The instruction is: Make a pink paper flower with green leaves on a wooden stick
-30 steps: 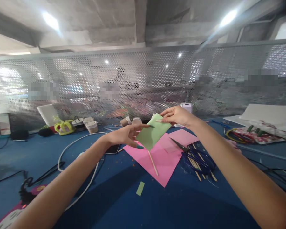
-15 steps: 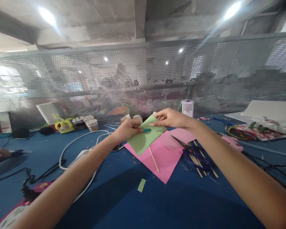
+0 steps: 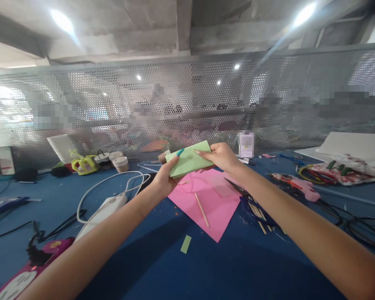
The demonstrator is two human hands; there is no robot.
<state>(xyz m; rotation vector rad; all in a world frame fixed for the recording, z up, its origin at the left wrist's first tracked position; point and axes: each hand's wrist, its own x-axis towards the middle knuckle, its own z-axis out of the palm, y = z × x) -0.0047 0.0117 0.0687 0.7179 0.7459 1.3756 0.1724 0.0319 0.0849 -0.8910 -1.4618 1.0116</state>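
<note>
Between both hands, a piece of light green paper (image 3: 189, 160) is held up above the table, its long side running nearly level. My left hand (image 3: 166, 177) is closed on its left end, the thumb with a teal nail lying on top. My right hand (image 3: 221, 157) pinches the right end, thumb on the face and fingers behind. Below them lies a pink paper sheet (image 3: 218, 221) with a thin wooden stick (image 3: 201, 209) on it. A small green paper strip (image 3: 186, 244) rests on the blue table nearer to me.
Dark-handled scissors (image 3: 256, 210) lie over several wooden sticks right of the pink sheet. Farther right is a pink glue gun (image 3: 304, 189) with black cables. A white cable (image 3: 84, 196) and a magenta power strip (image 3: 39, 266) are at left. A phone (image 3: 246, 146) stands against the perforated metal screen.
The green paper has turned from a steep slant to nearly level, and my hands have shifted to its two ends. At far left, another person's hand has left the view.
</note>
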